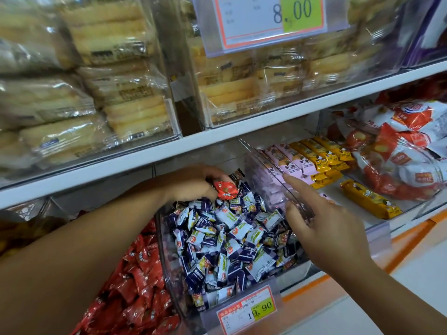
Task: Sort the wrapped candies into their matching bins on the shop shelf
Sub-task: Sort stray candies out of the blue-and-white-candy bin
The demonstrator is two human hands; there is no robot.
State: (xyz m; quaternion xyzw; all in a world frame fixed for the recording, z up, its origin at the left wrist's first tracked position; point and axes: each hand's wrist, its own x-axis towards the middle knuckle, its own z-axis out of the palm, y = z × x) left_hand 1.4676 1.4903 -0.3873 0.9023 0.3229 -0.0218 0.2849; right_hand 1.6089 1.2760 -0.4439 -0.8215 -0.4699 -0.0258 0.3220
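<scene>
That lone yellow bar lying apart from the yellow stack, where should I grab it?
Probably pinch the yellow bar across its narrow width near the middle, coming from above: it lies flat and alone, both long edges free.

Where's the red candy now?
Head view, centre: the red candy, held by the left hand above the purple-and-white candy bin, left of the raised lid.

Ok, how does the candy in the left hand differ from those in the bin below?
The held candy is red-orange; the bin candies are navy and white. The held candy is pinched by the left hand; the bin candies lie loose in the bin. Both are small and wrapped.
</scene>
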